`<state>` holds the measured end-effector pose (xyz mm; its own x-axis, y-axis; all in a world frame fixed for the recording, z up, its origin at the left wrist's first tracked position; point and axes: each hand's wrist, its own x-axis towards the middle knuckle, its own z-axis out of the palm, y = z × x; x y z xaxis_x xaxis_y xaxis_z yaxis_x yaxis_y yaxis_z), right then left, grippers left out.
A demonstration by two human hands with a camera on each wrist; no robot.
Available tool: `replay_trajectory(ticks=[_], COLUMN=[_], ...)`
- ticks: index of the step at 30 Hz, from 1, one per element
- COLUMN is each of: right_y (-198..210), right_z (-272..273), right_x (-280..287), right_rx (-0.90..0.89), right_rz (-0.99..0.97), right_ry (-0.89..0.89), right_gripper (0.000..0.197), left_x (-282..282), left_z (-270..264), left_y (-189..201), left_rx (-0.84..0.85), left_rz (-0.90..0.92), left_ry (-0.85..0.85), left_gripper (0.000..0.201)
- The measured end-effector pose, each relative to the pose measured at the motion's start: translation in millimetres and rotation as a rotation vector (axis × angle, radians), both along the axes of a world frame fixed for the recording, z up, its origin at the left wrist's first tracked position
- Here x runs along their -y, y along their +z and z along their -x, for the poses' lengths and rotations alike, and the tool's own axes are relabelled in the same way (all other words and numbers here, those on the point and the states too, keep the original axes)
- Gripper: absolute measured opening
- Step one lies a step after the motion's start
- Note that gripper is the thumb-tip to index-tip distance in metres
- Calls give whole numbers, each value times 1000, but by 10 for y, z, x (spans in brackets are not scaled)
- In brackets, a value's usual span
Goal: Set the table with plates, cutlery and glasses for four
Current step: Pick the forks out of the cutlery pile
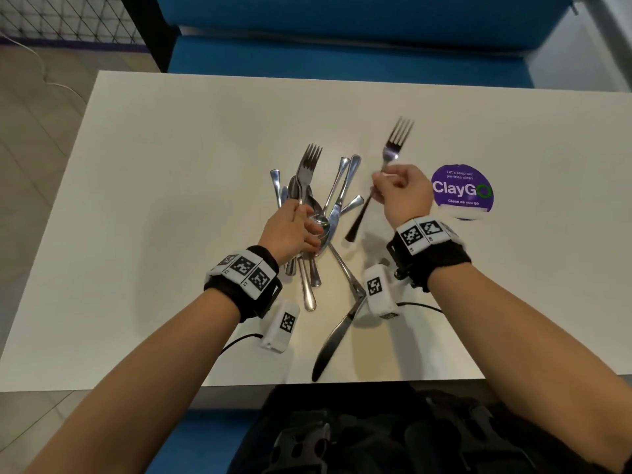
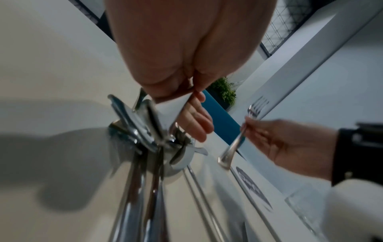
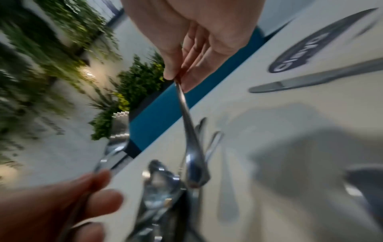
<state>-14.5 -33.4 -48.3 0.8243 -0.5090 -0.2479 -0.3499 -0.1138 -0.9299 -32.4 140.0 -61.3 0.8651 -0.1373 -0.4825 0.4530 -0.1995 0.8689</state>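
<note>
On the white table [image 1: 164, 200] lies a pile of forks, spoons and knives [image 1: 338, 186]. My left hand [image 1: 290, 230] grips a bundle of this cutlery [image 1: 307, 285]; fork tines stick out beyond the fingers and handles trail back under the wrist. In the left wrist view, the bundle [image 2: 140, 134] sits under the left hand's fingers [image 2: 196, 124]. My right hand [image 1: 400, 196] pinches a single fork [image 1: 393, 148] by its stem, lifted off the table with the tines pointing away. The same fork's handle [image 3: 190, 139] hangs below the pinching right hand [image 3: 186, 49].
One knife [image 1: 333, 340] lies alone near the table's front edge. A round purple ClayGo sticker [image 1: 461, 191] marks the table right of my right hand. A blue bench [image 1: 342, 56] runs behind the far edge. No plates or glasses are in view.
</note>
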Motion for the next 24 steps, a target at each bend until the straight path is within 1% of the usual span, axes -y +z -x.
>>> replay_trajectory(ticks=[3,5,7,10,11,14,17,19,22,23,24], right_y=[151,167,140,114,106,95,45,4,-102,-185,-261], right_z=[-43,-33,-28,-38,-36,9,124,245,447,515,578], right_x=[-359,-630,-832,-932,-914,-769,-428,-177,45,79,95], right_rx=[20,-19,-38,-49,-48,-57,-257,-407,-645,-694,-696], right_rz=[-127,-132,-98,-9,33,296,595,690,703,675,636], right_ry=[250,390,462,550,571,637,768,764,749,732,691], right_gripper=[13,15,16,16,15,10,7,17,42,47,50], left_x=[-29,-53,-102,-239,-278,-437,-543,-562,-524,-501,-478], left_z=[-52,-58,-59,-41,-33,12,18,0,-30,-36,-38], left_y=[95,153,173,108,84,8,-99,-168,-217,-225,-222], left_rx=[14,1,14,7,9,50,80,75,72,75,79], left_rz=[43,103,84,49,28,-120,-266,-297,-292,-287,-282], left_ry=[72,135,172,242,241,172,87,73,82,83,83], left_gripper=[22,21,24,25,27,35,30,26,23,23,23])
